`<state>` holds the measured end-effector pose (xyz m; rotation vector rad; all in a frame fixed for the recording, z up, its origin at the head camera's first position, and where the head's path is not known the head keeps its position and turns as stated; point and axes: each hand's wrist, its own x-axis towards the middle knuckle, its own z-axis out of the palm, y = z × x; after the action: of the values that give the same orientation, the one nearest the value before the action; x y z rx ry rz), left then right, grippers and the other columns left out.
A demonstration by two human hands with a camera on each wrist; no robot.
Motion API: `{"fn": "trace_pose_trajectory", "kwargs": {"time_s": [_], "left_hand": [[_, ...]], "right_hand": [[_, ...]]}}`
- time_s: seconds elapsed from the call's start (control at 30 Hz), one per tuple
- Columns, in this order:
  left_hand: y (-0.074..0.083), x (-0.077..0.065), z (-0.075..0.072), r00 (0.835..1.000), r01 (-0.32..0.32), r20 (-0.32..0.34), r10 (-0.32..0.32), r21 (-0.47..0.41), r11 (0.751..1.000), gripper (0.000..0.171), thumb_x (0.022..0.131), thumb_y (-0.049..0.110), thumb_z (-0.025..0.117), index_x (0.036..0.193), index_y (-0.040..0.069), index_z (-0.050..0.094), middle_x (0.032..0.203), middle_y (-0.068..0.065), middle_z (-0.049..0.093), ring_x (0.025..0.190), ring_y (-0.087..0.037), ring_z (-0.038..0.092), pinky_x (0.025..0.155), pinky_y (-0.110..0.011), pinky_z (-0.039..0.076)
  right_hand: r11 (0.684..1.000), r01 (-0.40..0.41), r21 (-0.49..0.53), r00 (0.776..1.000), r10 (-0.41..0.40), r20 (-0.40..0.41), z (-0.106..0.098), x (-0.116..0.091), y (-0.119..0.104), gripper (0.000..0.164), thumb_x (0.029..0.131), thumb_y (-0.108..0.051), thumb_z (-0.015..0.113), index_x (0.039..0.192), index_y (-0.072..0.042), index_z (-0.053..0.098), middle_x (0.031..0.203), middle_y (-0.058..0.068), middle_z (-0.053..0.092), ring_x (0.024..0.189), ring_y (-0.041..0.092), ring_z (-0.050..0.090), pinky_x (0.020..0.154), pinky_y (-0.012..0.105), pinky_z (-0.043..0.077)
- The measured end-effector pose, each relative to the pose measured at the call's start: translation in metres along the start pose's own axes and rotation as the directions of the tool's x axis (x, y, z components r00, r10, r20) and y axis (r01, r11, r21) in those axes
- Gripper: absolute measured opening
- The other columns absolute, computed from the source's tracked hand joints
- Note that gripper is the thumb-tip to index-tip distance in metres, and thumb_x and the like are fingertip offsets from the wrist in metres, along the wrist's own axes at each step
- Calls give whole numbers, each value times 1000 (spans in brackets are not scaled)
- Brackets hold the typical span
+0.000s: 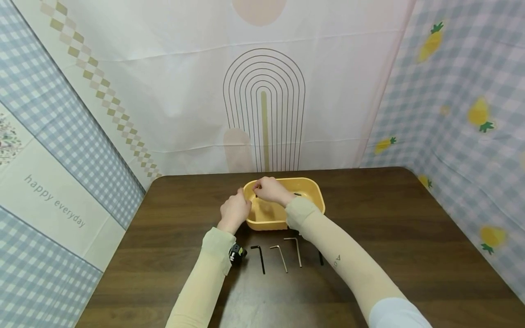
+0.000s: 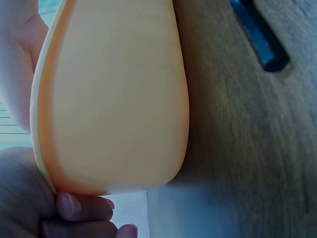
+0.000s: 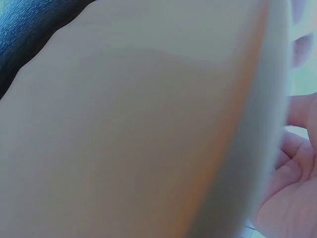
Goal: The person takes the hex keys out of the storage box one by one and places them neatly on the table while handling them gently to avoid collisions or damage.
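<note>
A yellow plastic bin (image 1: 266, 225) stands at the back of the table. My left hand (image 1: 235, 210) grips its left rim, fingers curled at the corner in the left wrist view. Over the bin's left part is my right hand (image 1: 271, 190), fingers bent and fingertips close together near the far left corner. A small dark bit shows just under those fingertips; I cannot tell if they pinch it. Another small dark piece (image 1: 297, 194) lies in the bin. In the right wrist view the bin wall (image 3: 124, 124) hides part of the right hand (image 3: 297, 173).
In front of the bin lie a black hex key (image 1: 260, 260), two metallic hex keys (image 1: 282, 259) and another dark one (image 1: 321, 258), partly behind my right forearm. A black device (image 1: 237, 255) sits at my left wrist. Patterned cloth (image 1: 188, 100) hangs behind the table.
</note>
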<state>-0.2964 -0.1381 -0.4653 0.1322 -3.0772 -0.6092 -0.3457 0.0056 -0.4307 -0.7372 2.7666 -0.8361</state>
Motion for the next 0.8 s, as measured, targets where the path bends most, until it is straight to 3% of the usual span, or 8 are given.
{"fn": "trace_pose_trajectory", "kwargs": {"time_s": [0.2, 0.37, 0.6, 0.8], "left_hand": [[0, -1, -1, 1000, 1, 5, -1, -6, 1000, 56, 101, 28, 54, 151, 4, 43, 103, -20, 71, 80, -31, 68, 68, -49, 53], [-1, -1, -1, 1000, 2, 13, -2, -11, 1000, 56, 102, 27, 53, 151, 3, 42, 94, -17, 70, 70, -27, 63, 63, -46, 52], [-3, -1, 3, 1000, -3, 21, 3, -3, 1000, 56, 103, 29, 53, 151, 4, 42, 92, -16, 69, 66, -24, 61, 59, -43, 50], [-2, 0, 0, 1000, -14, 5, 14, 0, 1000, 55, 102, 29, 54, 149, 4, 43, 96, -17, 70, 69, -26, 62, 62, -45, 52]], "right_hand": [[1000, 11, 0, 1000, -11, 11, -4, -1, 1, 27, 95, -9, 58, 115, -3, 75, 112, 8, 74, 97, 18, 66, 88, 32, 51], [999, 39, -29, 998, -38, 43, 0, -2, 3, 24, 92, -2, 60, 111, -1, 75, 110, 9, 74, 104, 23, 67, 90, 34, 51], [987, 122, -106, 986, -109, 127, 16, -3, 4, 25, 83, 8, 64, 104, -1, 76, 99, 10, 74, 92, 23, 68, 82, 32, 53], [986, 109, -128, 985, -90, 148, 11, -2, 3, 28, 79, 8, 65, 102, -4, 77, 98, 7, 73, 89, 21, 66, 80, 31, 52]]}}
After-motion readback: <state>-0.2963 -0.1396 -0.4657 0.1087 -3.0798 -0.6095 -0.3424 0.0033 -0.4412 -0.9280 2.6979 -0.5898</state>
